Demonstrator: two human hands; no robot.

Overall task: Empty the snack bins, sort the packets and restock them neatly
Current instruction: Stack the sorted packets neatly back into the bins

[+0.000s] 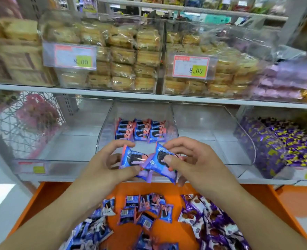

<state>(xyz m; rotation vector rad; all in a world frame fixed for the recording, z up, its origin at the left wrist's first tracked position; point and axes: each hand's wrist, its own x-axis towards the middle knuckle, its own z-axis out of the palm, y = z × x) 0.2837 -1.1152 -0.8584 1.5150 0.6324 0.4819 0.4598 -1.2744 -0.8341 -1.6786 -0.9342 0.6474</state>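
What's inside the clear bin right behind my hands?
The clear bin holds neat rows of blue-and-pink cookie packets at the back. Its front floor is partly hidden by both hands and their packets.

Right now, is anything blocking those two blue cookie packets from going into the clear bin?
Nothing visible: the two blue cookie packets sit at the clear plastic bin's open front, bare floor before the stacked blue packets.

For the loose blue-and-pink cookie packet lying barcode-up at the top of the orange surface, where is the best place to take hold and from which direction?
Probably from above, pinching across the two long edges of the barcode-up packet. It lies flat on the orange surface, so there is no way under it, and its left and upper sides are free, while other packets crowd its right edge.
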